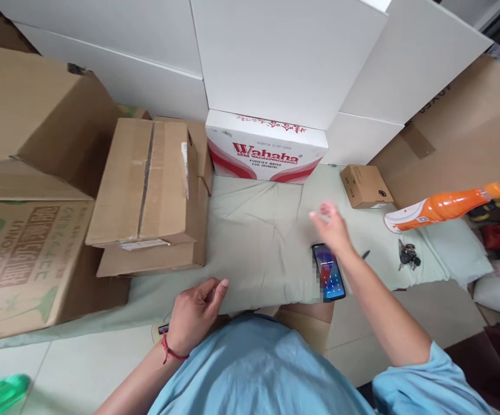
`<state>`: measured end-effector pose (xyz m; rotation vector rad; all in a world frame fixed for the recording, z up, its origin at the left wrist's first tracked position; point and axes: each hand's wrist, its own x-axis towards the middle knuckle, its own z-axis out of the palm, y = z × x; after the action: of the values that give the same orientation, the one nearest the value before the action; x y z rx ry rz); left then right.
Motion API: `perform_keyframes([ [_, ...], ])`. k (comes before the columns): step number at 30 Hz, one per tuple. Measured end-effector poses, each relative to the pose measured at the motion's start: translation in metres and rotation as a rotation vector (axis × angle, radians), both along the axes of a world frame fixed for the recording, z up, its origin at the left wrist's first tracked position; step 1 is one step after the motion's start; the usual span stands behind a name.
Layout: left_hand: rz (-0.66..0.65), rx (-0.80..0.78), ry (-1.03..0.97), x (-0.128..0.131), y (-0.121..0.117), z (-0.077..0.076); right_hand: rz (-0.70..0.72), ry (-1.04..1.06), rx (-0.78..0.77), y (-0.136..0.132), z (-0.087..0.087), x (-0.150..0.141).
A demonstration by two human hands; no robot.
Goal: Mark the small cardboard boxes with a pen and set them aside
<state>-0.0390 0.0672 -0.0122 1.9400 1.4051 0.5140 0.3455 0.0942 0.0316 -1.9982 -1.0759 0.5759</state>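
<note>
My right hand (334,227) is over the light green cloth, a little beyond a smartphone (331,274). Its thumb and fingers are apart with nothing between them, slightly blurred. The phone lies face up with its screen lit. A dark pen (365,254) lies beside my right forearm, partly hidden. My left hand (195,314) hovers at the near edge of the cloth, in front of my body. Its fingers are curled in, the thumb lies along them, and no object shows in it. A red cord is around the left wrist.
Cardboard boxes (120,178) are stacked at the left. A white and red Wahaha water carton (267,150) stands against the white panels. To the right are a small brown box (365,187), an orange bottle (442,208) and keys (408,255). A green object (1,395) is at lower left.
</note>
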Motion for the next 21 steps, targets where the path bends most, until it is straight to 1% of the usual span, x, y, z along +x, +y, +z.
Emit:
perform_keyframes([
  [1,-0.009,0.067,0.036,0.003,0.003,-0.007,-0.115,-0.137,-0.004,-0.001,0.003,0.037],
  [2,-0.025,0.127,0.076,0.006,0.007,-0.014,-0.196,-0.270,-0.039,-0.001,0.007,0.072],
  [4,-0.062,0.215,0.152,0.015,0.012,-0.029,-0.295,-0.479,-0.166,0.000,0.019,0.132],
  [5,-0.076,0.241,0.183,0.019,0.014,-0.036,-0.310,-0.538,-0.250,0.002,0.024,0.155],
  [7,-0.084,0.267,0.221,0.027,0.016,-0.045,-0.329,-0.568,-0.407,0.008,0.031,0.189],
  [10,-0.074,0.284,0.251,0.031,0.017,-0.049,-0.305,-0.547,-0.562,0.026,0.032,0.215],
  [14,-0.057,0.304,0.280,0.029,0.015,-0.047,-0.254,-0.540,-0.673,0.059,0.026,0.236],
  [15,-0.055,0.314,0.289,0.029,0.015,-0.046,-0.248,-0.530,-0.675,0.068,0.024,0.242],
  [17,-0.059,0.352,0.313,0.028,0.015,-0.046,-0.222,-0.509,-0.624,0.084,0.019,0.253],
  [19,-0.067,0.403,0.334,0.028,0.015,-0.047,-0.181,-0.503,-0.532,0.096,0.013,0.261],
  [21,-0.065,0.429,0.342,0.027,0.015,-0.048,-0.158,-0.523,-0.444,0.102,0.008,0.268],
])
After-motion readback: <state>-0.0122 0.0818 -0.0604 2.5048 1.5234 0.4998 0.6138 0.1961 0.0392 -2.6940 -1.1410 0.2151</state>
